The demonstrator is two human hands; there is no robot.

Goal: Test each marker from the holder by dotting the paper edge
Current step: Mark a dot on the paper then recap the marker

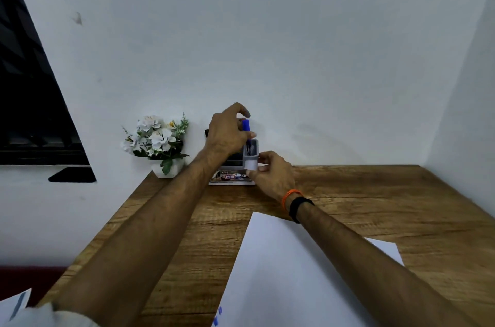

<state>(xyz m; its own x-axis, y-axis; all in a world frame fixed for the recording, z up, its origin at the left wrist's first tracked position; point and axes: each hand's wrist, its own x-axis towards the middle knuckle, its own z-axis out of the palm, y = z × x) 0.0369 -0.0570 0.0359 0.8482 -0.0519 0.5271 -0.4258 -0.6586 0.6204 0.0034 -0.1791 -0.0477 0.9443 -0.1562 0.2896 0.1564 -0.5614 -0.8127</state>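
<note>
Two hands work at the far table edge: the left hand (227,131) pinches a blue marker (246,125) upright over the grey holder (250,156), which the right hand (272,170) grips; paper (281,259) lies near.

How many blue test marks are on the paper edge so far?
2: both blue marks sit at the near left edge of the paper, one just above the other. More may lie below the frame.

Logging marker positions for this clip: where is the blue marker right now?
In the head view, the blue marker is at the table's far edge, pinched by the left hand above the grey holder, right of the flower pot.
</note>
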